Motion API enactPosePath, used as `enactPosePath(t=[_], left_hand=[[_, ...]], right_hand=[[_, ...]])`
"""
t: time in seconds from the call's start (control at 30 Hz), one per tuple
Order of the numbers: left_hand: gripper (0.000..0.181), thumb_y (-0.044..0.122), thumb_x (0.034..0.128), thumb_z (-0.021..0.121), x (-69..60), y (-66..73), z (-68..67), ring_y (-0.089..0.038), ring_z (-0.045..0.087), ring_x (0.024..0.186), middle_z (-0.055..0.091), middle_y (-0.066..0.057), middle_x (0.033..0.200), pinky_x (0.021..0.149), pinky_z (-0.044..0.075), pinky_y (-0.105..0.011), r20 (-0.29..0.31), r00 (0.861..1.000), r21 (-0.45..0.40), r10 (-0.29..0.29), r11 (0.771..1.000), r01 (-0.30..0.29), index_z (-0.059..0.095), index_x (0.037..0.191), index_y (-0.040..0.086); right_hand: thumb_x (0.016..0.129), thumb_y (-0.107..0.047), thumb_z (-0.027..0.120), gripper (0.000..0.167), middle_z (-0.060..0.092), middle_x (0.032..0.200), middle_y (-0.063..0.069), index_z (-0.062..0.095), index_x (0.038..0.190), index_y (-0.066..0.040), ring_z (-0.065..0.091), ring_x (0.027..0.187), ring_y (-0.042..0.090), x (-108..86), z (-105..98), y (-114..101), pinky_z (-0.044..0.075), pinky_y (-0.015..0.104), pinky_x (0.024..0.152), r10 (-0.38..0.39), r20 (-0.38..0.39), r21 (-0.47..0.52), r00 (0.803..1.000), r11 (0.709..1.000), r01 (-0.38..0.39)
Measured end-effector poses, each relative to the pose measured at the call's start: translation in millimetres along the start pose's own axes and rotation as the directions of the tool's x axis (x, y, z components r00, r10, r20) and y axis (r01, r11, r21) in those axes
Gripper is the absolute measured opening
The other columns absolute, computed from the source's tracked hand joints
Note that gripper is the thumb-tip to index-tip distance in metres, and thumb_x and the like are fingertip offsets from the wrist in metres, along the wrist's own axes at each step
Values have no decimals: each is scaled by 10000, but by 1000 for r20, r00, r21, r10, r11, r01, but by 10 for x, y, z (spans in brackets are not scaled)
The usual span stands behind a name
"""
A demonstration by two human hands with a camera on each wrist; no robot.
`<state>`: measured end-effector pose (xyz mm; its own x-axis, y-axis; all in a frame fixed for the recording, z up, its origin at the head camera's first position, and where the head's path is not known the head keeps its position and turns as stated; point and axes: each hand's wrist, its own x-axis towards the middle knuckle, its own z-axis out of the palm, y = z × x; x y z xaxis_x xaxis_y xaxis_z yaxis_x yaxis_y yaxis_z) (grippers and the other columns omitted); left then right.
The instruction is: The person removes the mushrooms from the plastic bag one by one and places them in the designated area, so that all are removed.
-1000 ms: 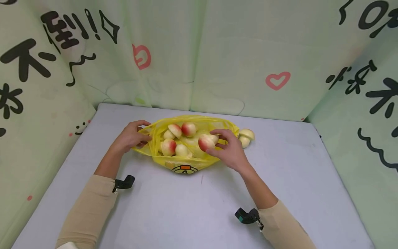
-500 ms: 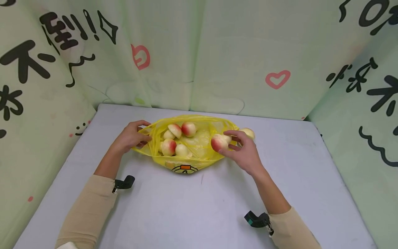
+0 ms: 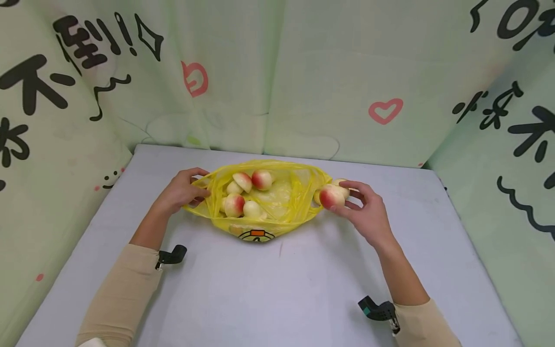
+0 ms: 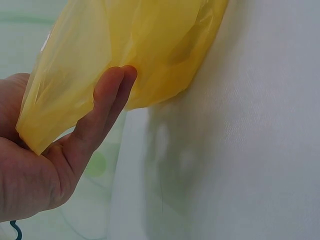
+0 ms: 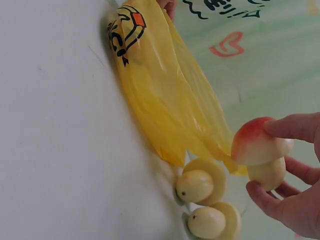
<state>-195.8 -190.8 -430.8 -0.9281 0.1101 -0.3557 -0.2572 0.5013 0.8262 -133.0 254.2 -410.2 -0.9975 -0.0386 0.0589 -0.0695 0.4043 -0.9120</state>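
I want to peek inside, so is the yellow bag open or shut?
Open: the yellow bag gapes wide at the top, showing mushrooms inside.

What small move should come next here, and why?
Probably lower the red-topped mushroom onto the table beside the two pale mushrooms: the right grip holds it just outside the yellow bag, near that pair.

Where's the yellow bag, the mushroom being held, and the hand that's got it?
Yellow bag (image 5: 155, 87): right wrist view, its outer wall.
Held mushroom (image 5: 261, 149): right wrist view, its cap.
Right hand (image 3: 368, 214): head view, its back.
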Motion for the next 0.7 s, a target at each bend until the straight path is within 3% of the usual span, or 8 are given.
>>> enactPosePath(t=[0.33,0.57,0.7], left_hand=[[581,67,961,715,2,2,12,-257,657,809,577,-239,1219,663,571,-255,0,1000,-2,8,1000,-8,488,1496,67],[578,67,957,717,-6,-3,10,-241,645,788,580,-236,1203,660,574,-265,-15,1000,8,6,1000,-6,490,1488,65],[577,75,963,713,-3,-4,3,-233,640,793,573,-240,1223,672,575,-259,-15,1000,16,5,1000,-5,486,1494,69]], right_hand=[[887,-183,840,597,500,1515,109,587,1416,-74,494,1367,326,17,-129,97,517,137,953,52,-21,-79,998,995,-53],[893,-175,824,603,484,1528,133,572,1430,-69,483,1375,347,48,-164,163,502,77,899,100,-28,-87,995,991,-102],[885,-178,831,615,485,1521,139,571,1432,-69,484,1374,348,65,-185,204,513,101,918,113,-32,-93,993,989,-115]])
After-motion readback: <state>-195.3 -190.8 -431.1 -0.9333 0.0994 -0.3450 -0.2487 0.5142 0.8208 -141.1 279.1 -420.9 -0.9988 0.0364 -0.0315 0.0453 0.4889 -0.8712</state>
